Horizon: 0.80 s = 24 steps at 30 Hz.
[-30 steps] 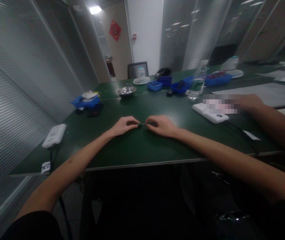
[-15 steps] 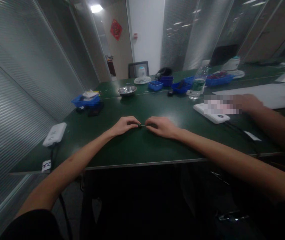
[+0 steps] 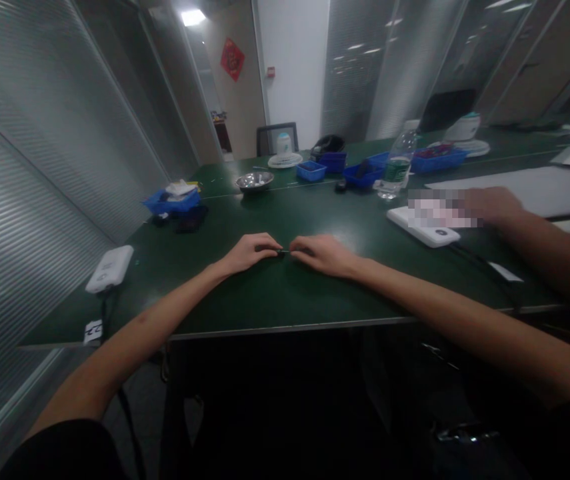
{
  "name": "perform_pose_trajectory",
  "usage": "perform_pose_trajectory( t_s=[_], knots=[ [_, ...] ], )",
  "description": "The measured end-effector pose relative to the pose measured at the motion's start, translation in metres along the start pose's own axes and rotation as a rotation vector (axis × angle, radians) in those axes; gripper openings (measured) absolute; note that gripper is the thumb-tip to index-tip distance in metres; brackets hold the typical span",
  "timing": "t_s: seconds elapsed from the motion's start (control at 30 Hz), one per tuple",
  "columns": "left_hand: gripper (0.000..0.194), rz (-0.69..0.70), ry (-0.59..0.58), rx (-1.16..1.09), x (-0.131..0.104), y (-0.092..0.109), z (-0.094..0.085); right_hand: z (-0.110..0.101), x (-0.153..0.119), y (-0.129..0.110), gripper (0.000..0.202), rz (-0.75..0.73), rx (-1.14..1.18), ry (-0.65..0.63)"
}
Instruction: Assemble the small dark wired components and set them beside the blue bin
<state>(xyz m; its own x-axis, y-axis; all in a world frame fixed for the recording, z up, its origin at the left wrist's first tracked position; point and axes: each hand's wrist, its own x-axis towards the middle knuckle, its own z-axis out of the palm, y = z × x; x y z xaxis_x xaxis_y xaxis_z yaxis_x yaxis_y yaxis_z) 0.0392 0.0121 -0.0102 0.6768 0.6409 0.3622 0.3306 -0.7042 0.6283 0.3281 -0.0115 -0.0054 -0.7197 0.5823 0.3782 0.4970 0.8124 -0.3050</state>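
Over the green table [image 3: 245, 300], my left hand [image 3: 251, 253] pinches a small dark piece [image 3: 281, 253] between thumb and fingertips. A thin, light, pin-like bit [image 3: 286, 251] bridges the short gap to my right hand [image 3: 322, 255]. The fingers of that hand are closed around the bit's other end, and what they grip is mostly hidden. Both hands rest close to the tabletop, fingertips nearly meeting. The pieces are too small and blurred to name.
White power banks with cables lie at left [image 3: 109, 269] and right [image 3: 425, 227]. Another person's hand [image 3: 495, 205] is at right. Farther back are a metal bowl [image 3: 255, 181], a water bottle [image 3: 397, 167], a blue tray [image 3: 172, 200] and several blue bins.
My hands stay almost in place; the right fingertips have shifted very slightly at the small piece. The other person's hand has barely moved.
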Motion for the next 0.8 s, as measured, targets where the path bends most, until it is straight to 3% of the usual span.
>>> perform_pose_trajectory(
  t_s=[0.13, 0.27, 0.47, 0.63, 0.73, 0.8],
  knots=[
    [0.025, -0.046, -0.003, -0.044, 0.001, 0.000, -0.001, 0.000, 0.000, 0.002, 0.028, -0.003, 0.034, 0.009],
    [0.030, -0.136, -0.096, -0.163, 0.003, 0.001, -0.001, 0.000, 0.000, -0.002, 0.028, -0.049, -0.033, 0.021],
    [0.029, -0.088, -0.064, -0.106, 0.002, 0.007, 0.007, 0.004, 0.004, -0.007, 0.027, -0.063, 0.023, 0.019],
    [0.052, -0.124, -0.053, -0.108, 0.004, 0.009, 0.010, 0.005, 0.007, -0.005, 0.025, 0.050, 0.126, 0.111],
    [0.072, -0.140, -0.052, -0.129, 0.004, 0.008, 0.008, 0.003, 0.007, -0.006, 0.023, 0.141, 0.075, 0.146],
    [0.074, -0.153, -0.051, -0.111, 0.003, 0.008, 0.005, 0.000, 0.006, -0.007, 0.022, 0.205, 0.021, 0.147]
  ],
)
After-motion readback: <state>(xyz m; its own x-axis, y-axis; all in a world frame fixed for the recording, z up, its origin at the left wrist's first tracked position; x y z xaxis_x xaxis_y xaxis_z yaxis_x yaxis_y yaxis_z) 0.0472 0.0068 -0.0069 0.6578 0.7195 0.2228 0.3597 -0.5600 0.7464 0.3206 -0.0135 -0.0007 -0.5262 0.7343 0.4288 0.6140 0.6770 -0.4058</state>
